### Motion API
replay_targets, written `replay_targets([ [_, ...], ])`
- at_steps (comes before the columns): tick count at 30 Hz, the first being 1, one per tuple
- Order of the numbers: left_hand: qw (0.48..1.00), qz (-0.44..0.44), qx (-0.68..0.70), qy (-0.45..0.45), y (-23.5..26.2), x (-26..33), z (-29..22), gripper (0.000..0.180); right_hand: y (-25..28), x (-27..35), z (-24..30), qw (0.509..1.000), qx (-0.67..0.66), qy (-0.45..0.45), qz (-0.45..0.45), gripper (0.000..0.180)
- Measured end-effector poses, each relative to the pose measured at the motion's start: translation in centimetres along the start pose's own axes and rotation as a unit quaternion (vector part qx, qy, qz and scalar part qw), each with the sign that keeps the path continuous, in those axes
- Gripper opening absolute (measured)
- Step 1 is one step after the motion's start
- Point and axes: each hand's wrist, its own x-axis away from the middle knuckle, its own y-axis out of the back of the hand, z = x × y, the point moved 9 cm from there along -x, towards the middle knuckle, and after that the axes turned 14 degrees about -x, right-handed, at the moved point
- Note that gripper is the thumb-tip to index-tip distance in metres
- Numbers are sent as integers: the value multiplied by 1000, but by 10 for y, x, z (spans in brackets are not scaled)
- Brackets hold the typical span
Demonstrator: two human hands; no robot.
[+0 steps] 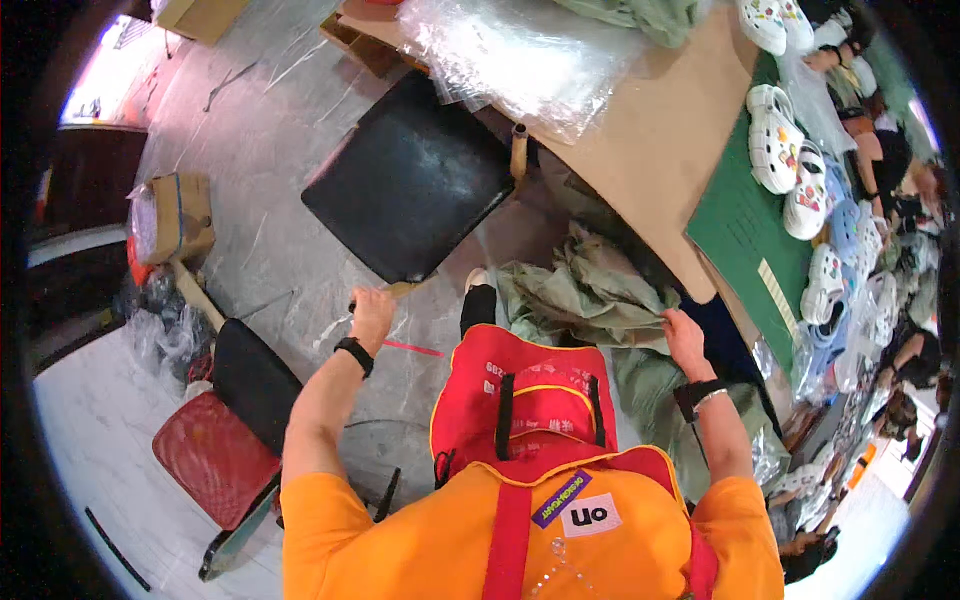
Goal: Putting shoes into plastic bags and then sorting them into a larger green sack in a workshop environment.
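My left hand [372, 313] is closed around the tan frame of a chair, near the front corner of its black seat [410, 175]. The part of the frame inside my fist is hidden. Off to the right, my right hand [685, 340] pinches the edge of a crumpled grey-green woven sack [585, 285]. That sack hangs down beside the table and spreads toward the floor. Between my arms is the red apron [525, 390] that I wear, with yellow trim and black straps.
A brown-topped table [640, 130] carries clear plastic bags [530, 60]. On a green board [745, 220] at its right stand several white clogs [775, 140]. A red-seated chair [215, 460] and a cardboard box [180, 215] stand left. People work at far right.
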Motion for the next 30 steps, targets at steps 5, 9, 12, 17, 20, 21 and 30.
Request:
replay_targets([
  [5, 961, -186, 202, 34, 79, 17, 7, 13, 20, 30, 7, 988, 16, -150, 25, 21],
  [9, 855, -163, 472, -139, 206, 32, -45, 59, 36, 68, 95, 969, -186, 24, 162, 22],
  [12, 783, -89, 555, -265, 327, 59, -96, 87, 80, 119, 160, 904, -327, 92, 260, 19],
  [17, 553, -271, 703, -355, 470, 85, -199, 32, 138, 213, 98, 847, -474, 47, 237, 32],
  [20, 429, -331, 623, -565, 571, 174, -182, 32, 128, 247, -68, 690, -702, -174, -35, 45],
  [21, 363, -315, 612, -629, 591, 196, -182, 32, 138, 268, -104, 691, -652, -260, -173, 53],
  [30, 514, -243, 415, -710, 621, 260, -168, 55, -3, 300, -123, 731, -646, -119, -182, 50],
])
